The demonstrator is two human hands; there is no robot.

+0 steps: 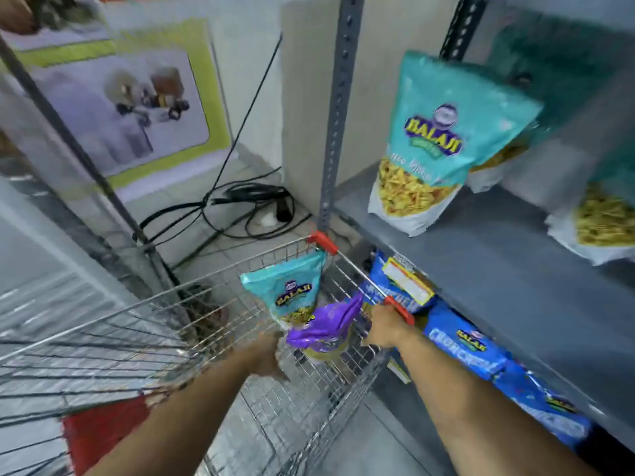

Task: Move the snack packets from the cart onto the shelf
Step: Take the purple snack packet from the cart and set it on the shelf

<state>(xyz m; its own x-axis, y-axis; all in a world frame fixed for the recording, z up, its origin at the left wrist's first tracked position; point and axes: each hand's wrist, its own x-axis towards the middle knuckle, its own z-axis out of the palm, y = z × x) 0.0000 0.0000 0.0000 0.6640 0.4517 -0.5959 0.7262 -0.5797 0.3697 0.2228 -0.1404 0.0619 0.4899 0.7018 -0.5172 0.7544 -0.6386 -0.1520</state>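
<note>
Head view: both hands in the cart [192, 297], left hand [269, 359] gripping purple packet [326, 326], right hand [386, 329] grip unclear, bound for shelf [481, 255].

The right hand [386, 329] is partly behind the purple packet [326, 326], so its grip cannot be told. The left hand [271, 359] is motion-blurred, fingers unclear. On the shelf [481, 262], the far-right packet [598, 228] is smeared and cut by the edge. The wire cart [137, 338] runs off the frame's left side.
</note>
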